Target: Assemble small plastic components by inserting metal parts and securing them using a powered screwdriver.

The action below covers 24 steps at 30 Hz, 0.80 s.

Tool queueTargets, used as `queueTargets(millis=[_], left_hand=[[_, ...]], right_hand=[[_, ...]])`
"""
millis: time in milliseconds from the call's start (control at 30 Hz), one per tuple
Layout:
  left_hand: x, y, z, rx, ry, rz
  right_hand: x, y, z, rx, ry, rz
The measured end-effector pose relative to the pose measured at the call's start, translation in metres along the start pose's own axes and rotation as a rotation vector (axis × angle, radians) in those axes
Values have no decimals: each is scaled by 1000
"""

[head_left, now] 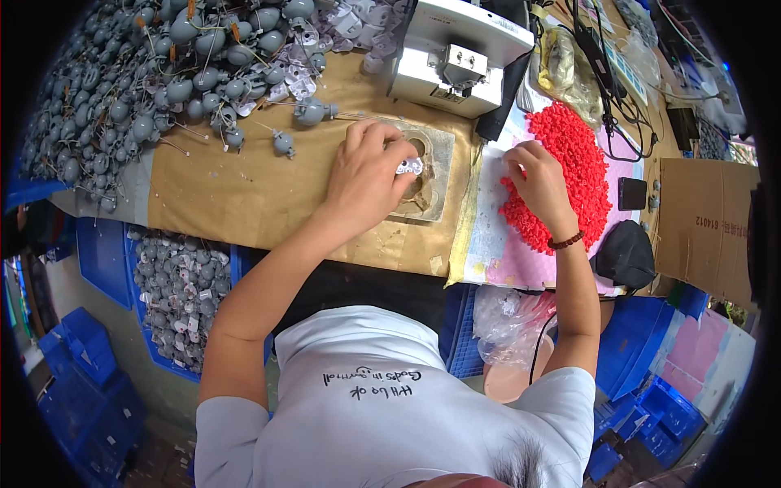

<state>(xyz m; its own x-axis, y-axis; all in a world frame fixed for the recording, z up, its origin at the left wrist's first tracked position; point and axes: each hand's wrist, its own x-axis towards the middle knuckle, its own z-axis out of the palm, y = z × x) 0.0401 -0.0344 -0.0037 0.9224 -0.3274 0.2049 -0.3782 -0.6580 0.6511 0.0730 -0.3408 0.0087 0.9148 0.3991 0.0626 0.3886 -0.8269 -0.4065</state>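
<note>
My left hand (366,175) is bent over a metal fixture (438,191) with rounded hollows. Its thumb and fingertips close about a small white plastic part (411,166) set in the fixture. At the left edge of a heap of small red plastic pieces (569,175) is my right hand (538,185), with a beaded bracelet on its wrist. The fingers there are curled and bunched together; whatever they pinch is hidden. Just left of the fixture, a grey rounded plastic part (311,111) with thin wires lies on the brown paper cover (244,195).
A big pile of grey wired parts (122,106) covers the left of the table, white pieces (350,24) behind. A white machine (464,57) stands beyond the fixture. Cables (606,73), a phone (632,193), a black cap (626,256) and a cardboard box (704,224) are at right.
</note>
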Motion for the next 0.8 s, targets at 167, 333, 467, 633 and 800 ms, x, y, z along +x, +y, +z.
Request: queueTargets(millis=[167, 333, 467, 633, 800], left_hand=[[-1, -7, -3, -49, -4, 11], [0, -21, -28, 185, 216, -30], [-1, -55, -32, 463, 156, -102], [-12, -80, -33, 442, 252, 54], [-5, -81, -59, 323, 253, -105]], right_hand=[[25, -54, 1, 403, 137, -132], [39, -91, 33, 576, 148, -207], [44, -100, 58, 468, 236, -290], [46, -95, 73, 183, 304, -505], [35, -104, 66, 79, 284, -510]])
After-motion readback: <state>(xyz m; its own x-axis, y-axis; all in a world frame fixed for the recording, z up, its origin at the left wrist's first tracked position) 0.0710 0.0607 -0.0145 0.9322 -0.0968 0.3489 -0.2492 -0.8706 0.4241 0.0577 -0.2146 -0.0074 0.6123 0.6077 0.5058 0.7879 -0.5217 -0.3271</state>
